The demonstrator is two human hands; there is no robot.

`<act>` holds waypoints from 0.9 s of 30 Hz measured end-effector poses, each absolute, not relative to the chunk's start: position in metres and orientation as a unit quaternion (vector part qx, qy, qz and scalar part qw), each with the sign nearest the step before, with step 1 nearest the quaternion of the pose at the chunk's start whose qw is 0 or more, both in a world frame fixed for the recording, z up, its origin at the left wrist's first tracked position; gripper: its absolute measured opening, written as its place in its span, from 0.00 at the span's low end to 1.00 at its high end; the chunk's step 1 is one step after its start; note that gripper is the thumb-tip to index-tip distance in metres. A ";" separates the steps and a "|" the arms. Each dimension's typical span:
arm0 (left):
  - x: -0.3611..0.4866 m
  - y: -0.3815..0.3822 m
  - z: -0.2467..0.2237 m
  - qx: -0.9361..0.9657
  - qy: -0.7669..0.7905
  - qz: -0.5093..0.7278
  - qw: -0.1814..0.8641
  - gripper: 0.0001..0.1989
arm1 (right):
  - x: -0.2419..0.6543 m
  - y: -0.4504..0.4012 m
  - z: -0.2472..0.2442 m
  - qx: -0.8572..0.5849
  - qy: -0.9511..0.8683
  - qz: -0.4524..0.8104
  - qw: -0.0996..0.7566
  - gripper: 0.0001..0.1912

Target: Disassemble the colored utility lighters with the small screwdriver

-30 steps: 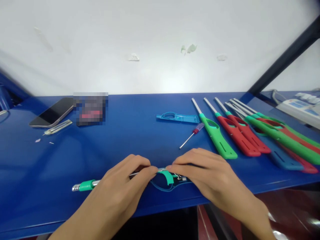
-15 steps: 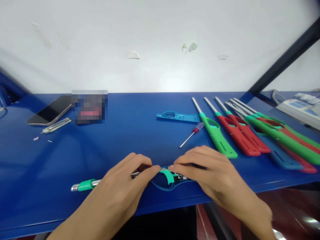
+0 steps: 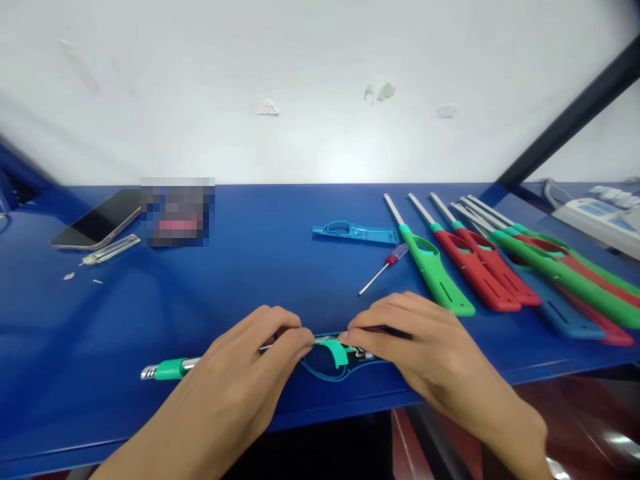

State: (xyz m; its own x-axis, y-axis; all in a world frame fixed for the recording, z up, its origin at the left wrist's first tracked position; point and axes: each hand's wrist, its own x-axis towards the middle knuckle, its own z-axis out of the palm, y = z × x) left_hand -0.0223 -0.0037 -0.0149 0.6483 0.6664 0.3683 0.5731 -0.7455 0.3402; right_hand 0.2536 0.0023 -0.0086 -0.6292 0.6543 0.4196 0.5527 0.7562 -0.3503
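Note:
An opened long-necked gas lighter (image 3: 327, 379) lies near the front edge of the table, its blue half shell facing up. The curved green trigger (image 3: 337, 352) shows in the middle, with black and metal parts beside it. To the left, a green collar (image 3: 170, 369) and metal nozzle tip stick out past my left hand (image 3: 247, 367). That hand is closed, thumb and fingertips pinched on the lighter just left of the trigger. Closed too, my right hand (image 3: 430, 353) grips the inner parts right of the trigger. Both hands hide much of the lighter.
Behind my hands lie a loose blue half shell (image 3: 370, 235) and a screwdriver (image 3: 384, 269). Several lighters, such as a green one (image 3: 443, 283), line the right side. At back left are a phone (image 3: 103, 219), a clear tube (image 3: 113, 249) and a blurred-out object (image 3: 177, 220).
The fingertips of my left hand have shifted slightly left, away from the trigger's top. My right hand stays almost in place at the lighter.

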 end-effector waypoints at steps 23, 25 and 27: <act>-0.017 -0.013 -0.006 0.908 0.332 0.253 0.018 0.19 | 0.258 0.000 -0.010 -0.370 -0.882 0.136 0.259 0.19; -0.018 -0.013 -0.004 0.907 0.332 0.257 0.029 0.19 | 0.258 -0.001 -0.010 -0.370 -0.883 0.142 0.251 0.20; -0.019 -0.014 -0.005 0.906 0.337 0.255 0.036 0.18 | 0.259 -0.001 -0.009 -0.370 -0.883 0.147 0.247 0.20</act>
State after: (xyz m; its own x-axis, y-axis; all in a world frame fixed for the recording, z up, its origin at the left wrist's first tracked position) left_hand -0.0189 -0.0136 -0.0051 0.6431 0.6280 0.4383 0.5915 -0.7708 0.2366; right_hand 0.2586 -0.0006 -0.0090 -0.6040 0.7269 0.3269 0.5816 0.6824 -0.4428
